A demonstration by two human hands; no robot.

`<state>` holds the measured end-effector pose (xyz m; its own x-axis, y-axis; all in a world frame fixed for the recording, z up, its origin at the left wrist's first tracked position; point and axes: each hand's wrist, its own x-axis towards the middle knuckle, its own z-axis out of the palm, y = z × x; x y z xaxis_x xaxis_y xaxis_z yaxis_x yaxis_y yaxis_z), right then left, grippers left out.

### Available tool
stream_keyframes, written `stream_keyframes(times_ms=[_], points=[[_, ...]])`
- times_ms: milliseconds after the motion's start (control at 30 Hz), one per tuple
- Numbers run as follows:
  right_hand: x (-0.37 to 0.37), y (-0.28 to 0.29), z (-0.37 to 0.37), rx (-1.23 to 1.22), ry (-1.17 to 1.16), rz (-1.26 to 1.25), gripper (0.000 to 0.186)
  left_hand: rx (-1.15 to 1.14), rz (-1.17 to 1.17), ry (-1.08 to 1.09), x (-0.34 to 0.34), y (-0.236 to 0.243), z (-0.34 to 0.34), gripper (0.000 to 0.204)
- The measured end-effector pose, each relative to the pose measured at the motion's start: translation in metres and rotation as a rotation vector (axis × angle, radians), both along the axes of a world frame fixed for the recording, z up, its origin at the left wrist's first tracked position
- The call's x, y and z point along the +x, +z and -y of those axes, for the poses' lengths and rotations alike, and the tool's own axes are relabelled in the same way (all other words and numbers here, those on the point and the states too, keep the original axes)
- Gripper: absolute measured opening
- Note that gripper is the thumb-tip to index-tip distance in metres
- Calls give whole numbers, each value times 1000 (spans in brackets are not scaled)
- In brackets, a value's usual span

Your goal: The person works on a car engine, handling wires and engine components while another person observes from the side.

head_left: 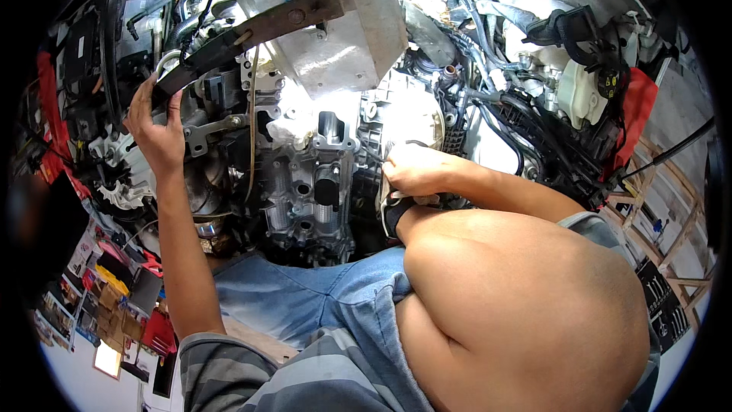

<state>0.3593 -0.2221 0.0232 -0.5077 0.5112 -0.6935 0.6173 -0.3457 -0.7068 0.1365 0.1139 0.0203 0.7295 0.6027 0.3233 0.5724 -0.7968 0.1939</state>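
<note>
My left hand [158, 122] is raised at the left, thumb and fingers pinched round the lower end of a long dark flat bar [252, 33]. The bar slants up to the right across a pale metal sheet [335, 61]. My right hand [415, 169] is curled closed at the right side of a bare metal engine [305, 191]. A thin dark piece shows by its fingertips, but what they hold is hidden. A white crumpled wad [291, 128] rests on top of the engine, left of an open port.
Hoses and wiring [526, 114] crowd the right side, near a pale plastic reservoir [577, 91]. A metal pulley-like part [122, 172] lies to the left. My bent bare knee [526, 282] fills the lower right. A wooden frame [663, 206] stands beyond, at the right.
</note>
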Motion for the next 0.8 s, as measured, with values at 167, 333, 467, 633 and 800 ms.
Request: stream_keyframes(times_ms=[167,333,467,633,800], points=[[1,9,27,-12,-383,58,36,20,-54,11,0,21,13,47],[20,42,38,-155,-786,-39,37,-850,349,407,14,57,159,24],[15,38,22,-7,-711,-359,37,-1758,166,299,35,98,260,42],[-3,42,-7,64,-594,-243,39,-1774,356,668,47,81,280,34],[-11,25,1,212,-500,-391,39,-1591,368,697,27,66,287,19]])
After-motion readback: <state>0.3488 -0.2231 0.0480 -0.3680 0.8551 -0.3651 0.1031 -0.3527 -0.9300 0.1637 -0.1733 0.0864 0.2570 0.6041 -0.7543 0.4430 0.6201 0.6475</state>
